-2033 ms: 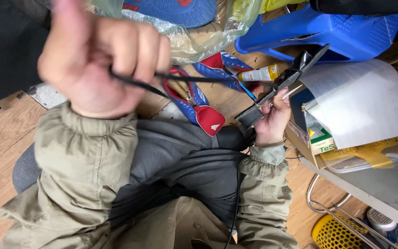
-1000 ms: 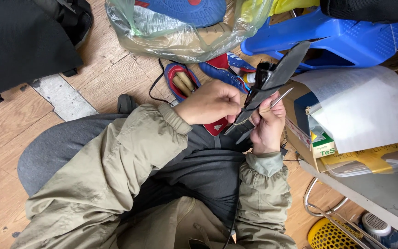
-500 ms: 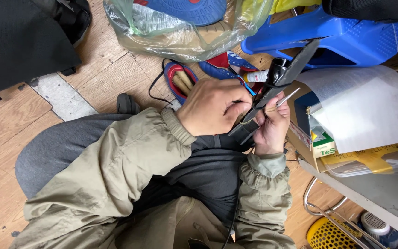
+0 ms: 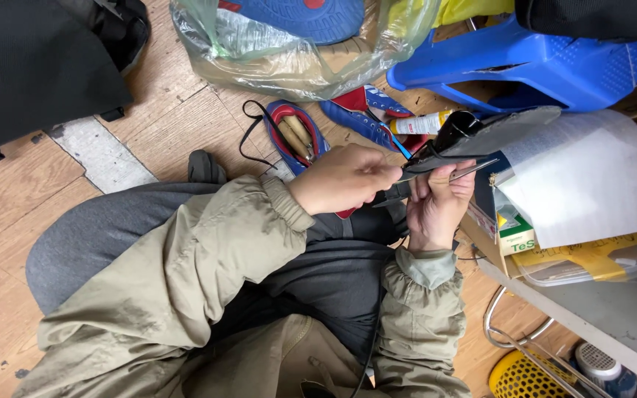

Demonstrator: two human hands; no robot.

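Above the lap, head view: I see the right hand raised with its fingers curled around a dark shoe sole, which it holds tilted, the broad end pointing toward the blue stool. A thin metal tool lies along the sole's lower edge, against the right fingers; I cannot tell which hand controls it. The left hand is closed, its fingertips pinched at the near end of the sole, just beside the right thumb; what it pinches is hidden. Both sleeves are olive-green. On the wooden floor beyond the hands lie a blue-and-red shoe with a black lace, a second blue shoe, and a small glue tube. A clear plastic bag holding another blue shoe sits farther off. To the right, a white sheet hangs over a grey shelf, with a yellow basket below.
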